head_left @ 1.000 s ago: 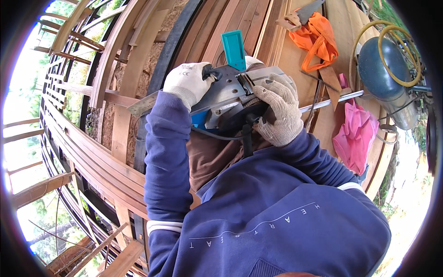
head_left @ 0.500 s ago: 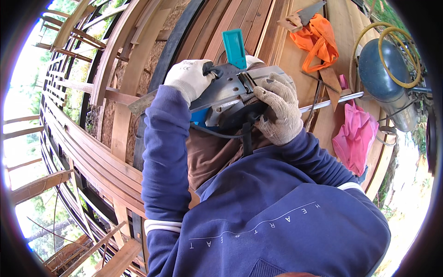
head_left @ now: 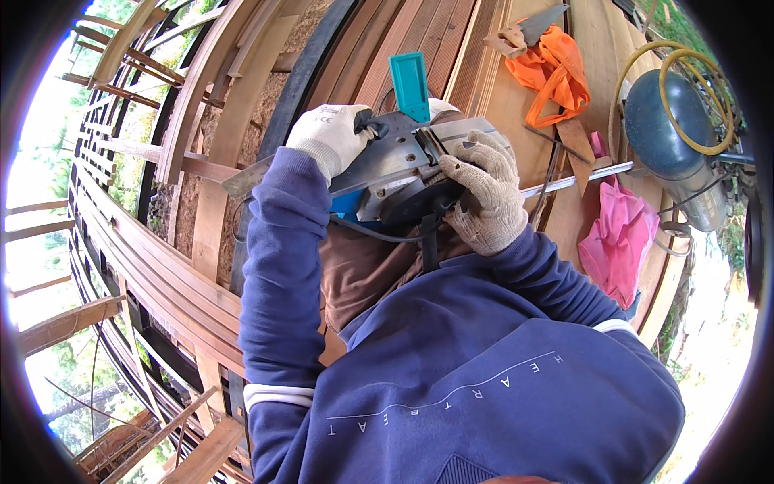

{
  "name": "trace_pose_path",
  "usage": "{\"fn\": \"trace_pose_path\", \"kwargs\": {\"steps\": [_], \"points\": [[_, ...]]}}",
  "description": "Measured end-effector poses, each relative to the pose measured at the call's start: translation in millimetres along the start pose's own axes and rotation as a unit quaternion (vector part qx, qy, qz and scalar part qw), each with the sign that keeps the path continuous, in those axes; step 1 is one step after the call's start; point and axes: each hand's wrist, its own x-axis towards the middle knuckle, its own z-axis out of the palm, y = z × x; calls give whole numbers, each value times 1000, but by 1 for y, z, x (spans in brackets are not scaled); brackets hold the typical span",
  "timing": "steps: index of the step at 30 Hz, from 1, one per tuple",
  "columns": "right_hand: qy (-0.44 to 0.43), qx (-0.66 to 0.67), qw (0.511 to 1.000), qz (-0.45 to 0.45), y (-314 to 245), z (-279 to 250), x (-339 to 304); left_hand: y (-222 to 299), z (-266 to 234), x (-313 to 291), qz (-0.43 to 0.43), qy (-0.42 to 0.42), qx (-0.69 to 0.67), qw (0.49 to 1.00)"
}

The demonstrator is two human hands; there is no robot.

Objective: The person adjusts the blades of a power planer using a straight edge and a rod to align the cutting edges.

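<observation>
An electric planer [head_left: 383,165] with a flat metal sole and blue body lies sole up over my lap, between my gloved hands. My left hand [head_left: 330,133] is wrapped round its far left end, the dark fingertips closed on a black part at its edge. At the blade slot, the bent fingers of my right hand [head_left: 486,194] press on the tool; its thumb is near the black side cover. Whether a small part sits under those fingers is hidden. A teal plastic piece [head_left: 409,85] sticks up beyond the planer. A black cord [head_left: 375,235] runs below it.
Brown planks [head_left: 379,56] lie ahead. A handsaw [head_left: 542,22] and an orange cloth bag [head_left: 556,74] are at the far right, with a pink bag [head_left: 617,242] nearer. A dark tank [head_left: 673,121] with a yellow hose [head_left: 667,93] stands right. Timber framing [head_left: 161,290] fills the left.
My right hand's fingers have shifted slightly left along the blade slot. My left forearm has moved a little left; its grip is the same.
</observation>
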Motion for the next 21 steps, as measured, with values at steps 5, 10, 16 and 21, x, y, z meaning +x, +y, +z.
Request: {"fn": "trace_pose_path", "kwargs": {"steps": [5,10,16,21], "points": [[-7,-5,1000,8,-4,-1,0,-1,3,-1,4,15,-4,1000],[-15,-4,1000,14,-3,-2,-1,1,2,-2,4,19,-14,1000],[-2,6,1000,8,1,2,-7,0,2,-3,4,17,-23,1000],[-5,2,1000,5,2,2,-6,2,2,-3,6,21,-15,1000]]}}
